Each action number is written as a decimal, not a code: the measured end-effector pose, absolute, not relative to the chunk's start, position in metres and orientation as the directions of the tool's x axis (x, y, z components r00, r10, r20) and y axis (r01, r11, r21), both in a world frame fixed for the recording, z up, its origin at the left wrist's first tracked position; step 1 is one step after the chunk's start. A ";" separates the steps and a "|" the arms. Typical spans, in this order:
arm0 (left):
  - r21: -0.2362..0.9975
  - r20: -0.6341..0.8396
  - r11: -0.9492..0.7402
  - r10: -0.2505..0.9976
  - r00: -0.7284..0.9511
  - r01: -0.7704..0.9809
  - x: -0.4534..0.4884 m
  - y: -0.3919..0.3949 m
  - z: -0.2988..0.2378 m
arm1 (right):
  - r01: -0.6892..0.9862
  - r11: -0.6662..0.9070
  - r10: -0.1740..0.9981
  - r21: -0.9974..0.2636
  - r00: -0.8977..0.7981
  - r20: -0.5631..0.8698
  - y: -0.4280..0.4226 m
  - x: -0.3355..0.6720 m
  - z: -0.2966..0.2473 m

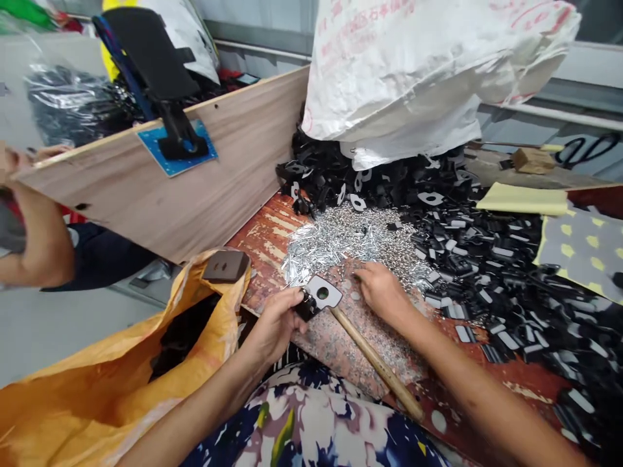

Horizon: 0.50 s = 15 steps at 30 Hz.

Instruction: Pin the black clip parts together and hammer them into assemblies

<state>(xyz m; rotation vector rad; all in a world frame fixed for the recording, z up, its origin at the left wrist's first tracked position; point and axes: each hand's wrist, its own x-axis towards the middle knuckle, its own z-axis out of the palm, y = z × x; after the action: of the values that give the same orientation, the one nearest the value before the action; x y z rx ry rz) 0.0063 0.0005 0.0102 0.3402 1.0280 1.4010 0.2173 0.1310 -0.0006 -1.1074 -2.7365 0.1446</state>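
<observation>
Between the thumb and fingers of my left hand (280, 321) is a black plastic clip (307, 307) with a flat grey plate (331, 295) that has a round hole. My right hand (382, 288) is at the near edge of a heap of shiny metal pins (331, 243), its thumb and forefinger closed together. Whatever it pinches, if anything, is too small to make out. A wooden handle (377, 363) slants across the speckled slab (355, 370) below both hands; its upper end is hidden behind the grey plate.
Many small black parts (462, 253) cover the table's right side. Behind the pins stands a white sack (413, 78). An orange sack (121, 376) gapes at lower left, beside a brown block (225, 266). A wooden board (209, 175) separates me from another person's arm (43, 227).
</observation>
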 end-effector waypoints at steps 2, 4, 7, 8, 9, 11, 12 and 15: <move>0.699 -0.416 0.198 0.894 -0.165 -0.687 0.006 0.002 0.010 | 0.588 0.712 0.694 -0.384 -0.673 0.257 0.118 0.219 0.017; 0.681 -0.431 0.210 0.890 -0.152 -0.702 0.007 0.004 0.011 | 0.421 0.712 0.670 -0.562 -0.646 0.365 0.098 0.214 0.036; 0.669 -0.421 0.209 0.898 -0.131 -0.714 0.012 0.007 0.013 | 0.271 0.748 0.597 -0.606 -0.674 0.435 0.071 0.197 0.052; 0.661 -0.417 0.203 0.900 -0.129 -0.722 0.013 0.008 0.013 | 0.251 0.763 0.574 -0.596 -0.688 0.444 0.066 0.192 0.054; 0.653 -0.415 0.197 0.901 -0.127 -0.732 0.014 0.008 0.012 | 0.246 0.775 0.558 -0.582 -0.700 0.446 0.064 0.187 0.053; 0.640 -0.404 0.185 0.907 -0.121 -0.746 0.016 0.008 0.011 | 0.264 0.798 0.539 -0.542 -0.715 0.445 0.064 0.180 0.050; 0.636 -0.393 0.180 0.912 -0.115 -0.750 0.017 0.008 0.010 | 0.277 0.809 0.532 -0.518 -0.719 0.447 0.065 0.179 0.048; 0.630 -0.377 0.157 0.918 -0.123 -0.761 0.019 0.007 0.008 | 0.291 0.843 0.500 -0.453 -0.735 0.458 0.068 0.178 0.045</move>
<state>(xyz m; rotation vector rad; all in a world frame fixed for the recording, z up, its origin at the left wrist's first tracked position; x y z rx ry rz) 0.0195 0.0066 0.0076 0.2296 0.8788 1.4540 0.1785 0.0678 0.0453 -0.5763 -2.4355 0.4758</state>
